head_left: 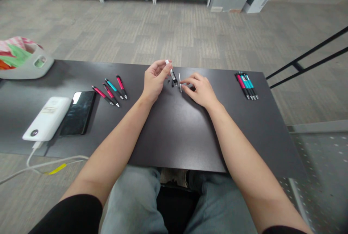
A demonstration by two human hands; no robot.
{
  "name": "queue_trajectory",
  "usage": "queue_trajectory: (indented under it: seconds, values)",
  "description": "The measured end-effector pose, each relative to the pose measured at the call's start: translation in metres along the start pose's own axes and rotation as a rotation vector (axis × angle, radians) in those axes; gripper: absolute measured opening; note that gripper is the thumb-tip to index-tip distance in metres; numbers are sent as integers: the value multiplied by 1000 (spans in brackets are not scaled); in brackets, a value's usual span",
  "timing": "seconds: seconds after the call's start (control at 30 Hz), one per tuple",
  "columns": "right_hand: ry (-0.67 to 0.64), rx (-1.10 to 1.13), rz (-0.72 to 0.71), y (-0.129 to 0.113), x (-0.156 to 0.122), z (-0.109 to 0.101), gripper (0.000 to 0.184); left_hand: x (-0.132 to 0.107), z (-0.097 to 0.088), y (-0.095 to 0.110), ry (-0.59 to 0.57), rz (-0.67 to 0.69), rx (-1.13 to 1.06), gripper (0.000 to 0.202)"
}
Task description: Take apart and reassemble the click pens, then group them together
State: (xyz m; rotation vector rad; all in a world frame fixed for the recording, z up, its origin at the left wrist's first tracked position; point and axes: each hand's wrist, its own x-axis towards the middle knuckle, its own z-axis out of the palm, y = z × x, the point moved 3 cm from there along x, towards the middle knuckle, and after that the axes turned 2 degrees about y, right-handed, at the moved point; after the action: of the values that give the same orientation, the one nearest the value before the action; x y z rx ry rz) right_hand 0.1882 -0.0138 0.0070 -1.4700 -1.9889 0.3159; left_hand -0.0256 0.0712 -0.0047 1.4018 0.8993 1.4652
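Our left hand (153, 82) pinches a pen (174, 76). Our right hand (201, 90) reaches a rod (179, 77); whether gripping, we cannot tell.

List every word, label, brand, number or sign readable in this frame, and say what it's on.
No text can be read.
White device: a printed label on its upper face, too small and blurred to read.
Pen part in the left hand: no legible marking.
Left pens and right pens: no legible lettering.
Yellow strip at lower left: no readable words.
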Motion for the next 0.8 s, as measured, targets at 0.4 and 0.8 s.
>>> queue_trajectory:
  seconds: [0.4,0.8]
  values:
    - [-65,-104,45,-5,-2,-5,23,10,-12,-22,52,185,46,57]
    - [-81,-269,473,-5,-1,-32,14,5,-9,-15,21,213,136,56]
